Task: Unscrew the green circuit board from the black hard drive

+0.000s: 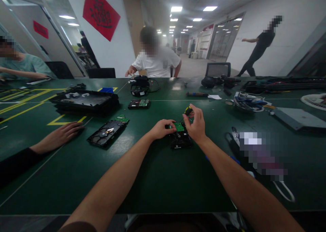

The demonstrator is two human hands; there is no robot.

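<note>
In front of me a black hard drive (179, 142) lies on the green table, a green circuit board (180, 127) on its upper face. My left hand (163, 128) is closed at the drive's left edge, thumb and forefinger against the board. A screwdriver with a yellow and black handle (188, 110) is pinched in the fingers of my right hand (195, 123). Its shaft slants down towards the far end of the board; where the tip rests is too small to see.
Two more drives, a black one (105, 133) and a smaller one (139, 104), lie left and beyond. Black trays (84, 101) stand back left. Another person's hand (67, 132) rests at left. Coiled cables (248, 102), a grey metal case (300, 118) and a lanyard (284, 189) lie right.
</note>
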